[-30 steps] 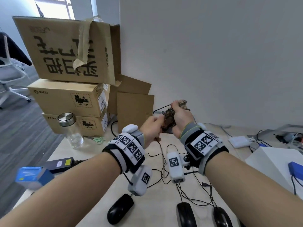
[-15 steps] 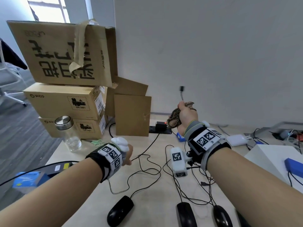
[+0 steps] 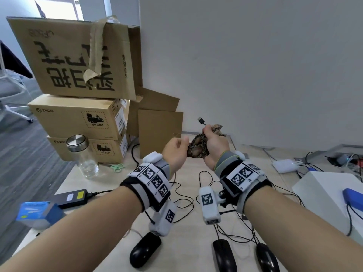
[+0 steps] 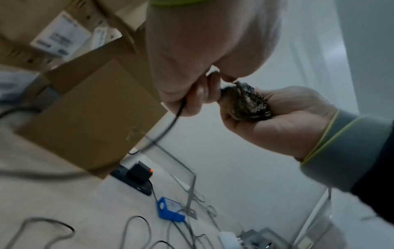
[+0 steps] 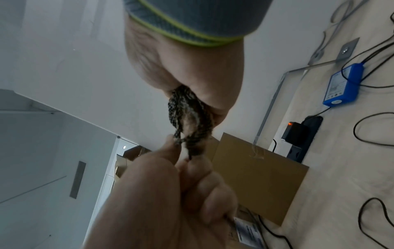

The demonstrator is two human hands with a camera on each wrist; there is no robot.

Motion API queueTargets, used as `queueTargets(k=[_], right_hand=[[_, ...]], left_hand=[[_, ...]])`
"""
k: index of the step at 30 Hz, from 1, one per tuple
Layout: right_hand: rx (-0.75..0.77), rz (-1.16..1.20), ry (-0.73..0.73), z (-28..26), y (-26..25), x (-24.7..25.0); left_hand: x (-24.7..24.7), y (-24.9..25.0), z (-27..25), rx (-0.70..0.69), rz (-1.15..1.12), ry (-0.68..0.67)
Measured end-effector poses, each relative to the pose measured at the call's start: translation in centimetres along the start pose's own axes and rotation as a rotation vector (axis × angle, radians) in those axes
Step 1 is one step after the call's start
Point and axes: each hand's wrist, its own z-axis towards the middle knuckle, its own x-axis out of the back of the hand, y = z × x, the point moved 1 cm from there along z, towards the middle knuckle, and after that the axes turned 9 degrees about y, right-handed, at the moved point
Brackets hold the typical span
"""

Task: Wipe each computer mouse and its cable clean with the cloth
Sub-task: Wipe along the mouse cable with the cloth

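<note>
Two hands meet mid-air above the desk: my right hand (image 3: 215,146) clenches the soft cloth (image 3: 197,147) around the thin, limp cable (image 4: 168,128); my left hand (image 3: 174,152) pinches it just beside.

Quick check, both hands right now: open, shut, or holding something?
Left hand: pinches the black mouse cable beside the cloth.
Right hand: grips the patterned cloth, with the cable's USB plug sticking out above.

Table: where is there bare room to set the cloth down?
Bare table lies between the left mouse and the middle mouse, and between the glass jar and black adapter. Loose cables crowd the middle under the wrists; chargers crowd the right.
</note>
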Motion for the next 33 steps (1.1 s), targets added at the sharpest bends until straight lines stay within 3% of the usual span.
queueTargets(k=[3,7,9,11,14,17,19,22,26,29,33], right_hand=[[0.018,-0.004,0.067,0.6,-1.3,0.8],[0.032,-0.032,0.072,0.7,-1.5,1.4],[0.019,-0.034,0.026,0.3,-0.7,1.4],[0.005,-0.050,-0.069,-0.3,0.3,1.4],[0.026,-0.113,-0.208,-1.3,1.4,1.3],[-0.028,-0.020,-0.298,-1.9,1.9,1.3],[-0.111,0.107,-0.328,-1.8,1.8,1.6],[-0.237,0.276,-0.316,-1.1,1.9,2.3],[-0.326,0.315,-0.346,-0.9,2.3,3.2],[-0.337,0.310,-0.416,-1.3,2.1,3.6],[-0.342,0.285,-0.465,-1.7,2.0,3.9]], left_hand=[[0.8,-1.2,-0.2,-0.245,0.185,-0.048],[1.3,-2.2,-0.6,-0.368,0.414,-0.124],[1.4,-1.6,-0.7,-0.279,0.287,-0.186],[1.1,-0.5,-1.3,-0.066,0.011,-0.268],[1.0,0.6,-1.2,0.091,-0.138,-0.248],[1.3,0.3,-0.4,-0.033,0.000,-0.138],[1.6,-0.5,0.0,-0.118,-0.023,-0.099],[2.0,-0.9,-0.3,-0.226,-0.070,-0.094],[1.9,-0.5,-1.0,-0.387,-0.049,-0.125],[1.5,-0.4,-1.0,-0.384,0.017,-0.148],[1.6,-0.2,-0.4,-0.342,0.105,-0.042]])
